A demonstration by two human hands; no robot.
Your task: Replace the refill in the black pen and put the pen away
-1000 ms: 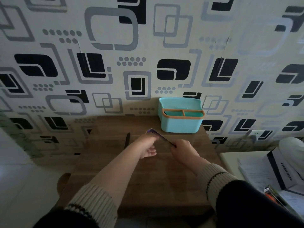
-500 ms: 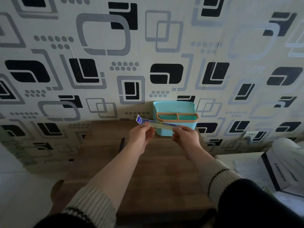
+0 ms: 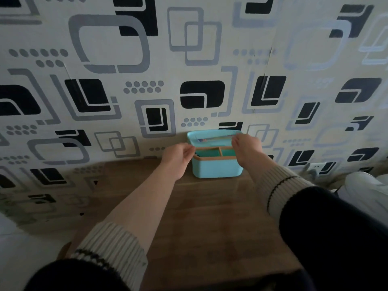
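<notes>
A teal organizer with an orange inner rim stands at the back of the wooden table, against the wall. The long refill packet lies lengthwise in its rear compartment. My right hand pinches the packet's right end over the organizer's right rim. My left hand hovers at the organizer's left rim with its fingers loosely curled, and I see nothing in them. The black pen is not visible; my left forearm covers the spot on the table where it lay.
The patterned wall rises straight behind the organizer. A wall socket sits low to the right of the table. A white object lies beyond the table's right edge. Pale floor shows at the left.
Both hands carried the refill packet from above the table up and back into the organizer's rear compartment. My left hand has let go of its end.
</notes>
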